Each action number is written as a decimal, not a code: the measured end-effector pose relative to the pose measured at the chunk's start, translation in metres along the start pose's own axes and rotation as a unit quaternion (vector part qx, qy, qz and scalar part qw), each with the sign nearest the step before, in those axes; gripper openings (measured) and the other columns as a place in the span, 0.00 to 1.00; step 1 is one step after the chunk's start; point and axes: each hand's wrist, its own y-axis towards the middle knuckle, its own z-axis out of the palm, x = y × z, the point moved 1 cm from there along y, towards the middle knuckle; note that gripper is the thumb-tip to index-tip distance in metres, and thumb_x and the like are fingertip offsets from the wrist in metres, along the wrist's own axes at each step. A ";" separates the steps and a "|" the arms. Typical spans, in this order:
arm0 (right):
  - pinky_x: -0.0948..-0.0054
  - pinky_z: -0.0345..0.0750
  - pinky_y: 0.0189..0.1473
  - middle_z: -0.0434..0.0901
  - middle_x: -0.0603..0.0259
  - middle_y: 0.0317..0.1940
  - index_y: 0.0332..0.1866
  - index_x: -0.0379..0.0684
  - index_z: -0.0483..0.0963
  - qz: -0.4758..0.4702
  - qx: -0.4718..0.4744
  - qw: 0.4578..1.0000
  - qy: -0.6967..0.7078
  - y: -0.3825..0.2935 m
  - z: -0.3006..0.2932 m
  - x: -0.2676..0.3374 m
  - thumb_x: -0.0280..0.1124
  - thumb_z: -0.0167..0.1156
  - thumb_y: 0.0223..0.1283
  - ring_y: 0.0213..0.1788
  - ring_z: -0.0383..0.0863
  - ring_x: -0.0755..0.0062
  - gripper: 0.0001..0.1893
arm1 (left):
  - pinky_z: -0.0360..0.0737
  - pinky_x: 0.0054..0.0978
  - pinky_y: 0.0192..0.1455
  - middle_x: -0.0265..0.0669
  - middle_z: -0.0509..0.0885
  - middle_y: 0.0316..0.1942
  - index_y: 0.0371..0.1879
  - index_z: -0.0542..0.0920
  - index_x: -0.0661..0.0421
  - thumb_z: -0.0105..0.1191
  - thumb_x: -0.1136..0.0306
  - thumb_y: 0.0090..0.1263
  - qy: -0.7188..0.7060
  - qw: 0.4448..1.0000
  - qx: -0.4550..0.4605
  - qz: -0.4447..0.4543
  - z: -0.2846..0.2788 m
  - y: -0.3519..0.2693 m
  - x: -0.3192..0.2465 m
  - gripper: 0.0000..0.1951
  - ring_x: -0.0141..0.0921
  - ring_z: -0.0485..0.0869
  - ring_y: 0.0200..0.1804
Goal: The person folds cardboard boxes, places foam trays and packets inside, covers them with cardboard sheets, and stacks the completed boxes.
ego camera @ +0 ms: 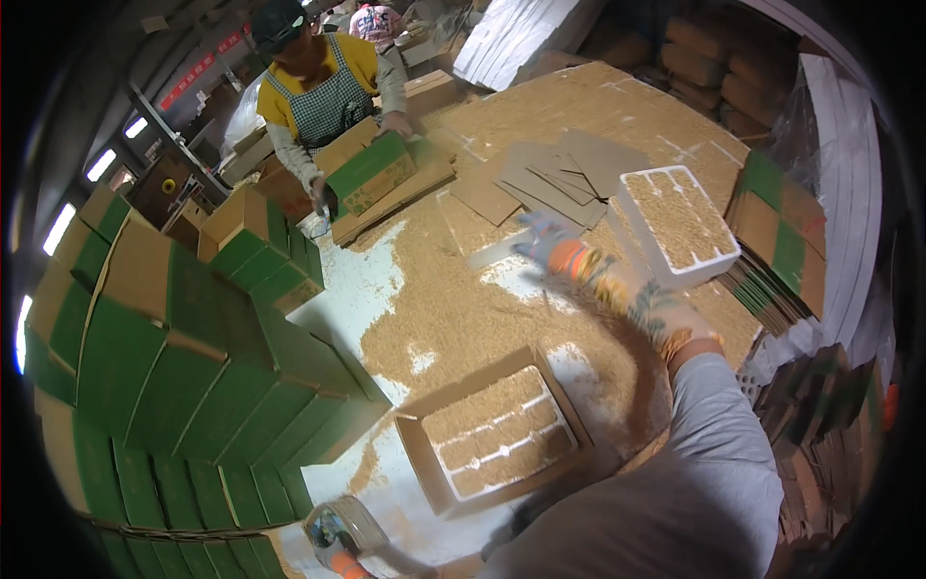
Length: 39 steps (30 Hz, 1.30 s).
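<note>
Both my hands wear grey gloves with orange cuffs. My right hand (539, 239) reaches across the table, blurred, its fingers spread and nothing visible in them. It is nearest to a white foam edge (499, 250) and flat cardboard sheets (553, 177). At the bottom edge my left hand (329, 532) is closed on what looks like a clear packing tape roll (362, 522); its grip is partly hidden. Between my arms stands an open cardboard box (418, 463). Inside it sits a white foam tray (463, 494) with divided rows filled with tan husk-like grains.
Loose grains (448, 311) cover much of the white table. A second filled foam tray (676, 217) is at right, by folded green-and-brown cartons (778, 231). Stacked green boxes (202, 391) wall the left. Across the table a co-worker (325, 87) handles a green carton (376, 174).
</note>
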 end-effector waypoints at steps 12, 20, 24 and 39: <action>0.45 0.55 0.61 0.49 0.43 0.67 0.67 0.47 0.54 0.167 0.108 0.934 -0.296 0.032 0.050 -0.108 0.45 0.45 0.61 0.67 0.52 0.43 0.30 | 0.72 0.33 0.50 0.44 0.75 0.50 0.51 0.72 0.65 0.42 0.61 0.70 -0.205 0.977 -0.055 0.031 -0.031 0.000 -0.019 0.20 0.36 0.74 0.50; 0.50 0.57 0.61 0.54 0.46 0.65 0.68 0.44 0.50 0.091 0.255 0.909 -0.317 -0.026 0.018 -0.052 0.50 0.55 0.52 0.64 0.55 0.45 0.40 | 0.54 0.44 0.67 0.48 0.73 0.50 0.56 0.69 0.58 0.59 0.57 0.52 -0.066 0.808 0.256 0.526 0.018 -0.154 -0.269 0.32 0.44 0.69 0.57; 0.55 0.58 0.62 0.57 0.46 0.62 0.66 0.43 0.53 0.082 0.169 0.918 -0.349 -0.044 0.019 -0.071 0.53 0.60 0.44 0.64 0.57 0.49 0.44 | 0.47 0.45 0.69 0.48 0.63 0.60 0.63 0.61 0.54 0.63 0.50 0.45 0.041 0.838 0.200 0.506 0.003 -0.165 -0.283 0.44 0.44 0.60 0.63; 0.47 0.46 0.65 0.55 0.52 0.66 0.60 0.46 0.66 0.177 0.042 0.911 -0.370 0.048 0.078 -0.083 0.35 0.42 0.60 0.68 0.50 0.50 0.21 | 0.70 0.23 0.54 0.40 0.77 0.49 0.55 0.69 0.65 0.50 0.71 0.62 -0.318 0.877 0.357 0.042 0.047 -0.161 -0.197 0.22 0.29 0.74 0.50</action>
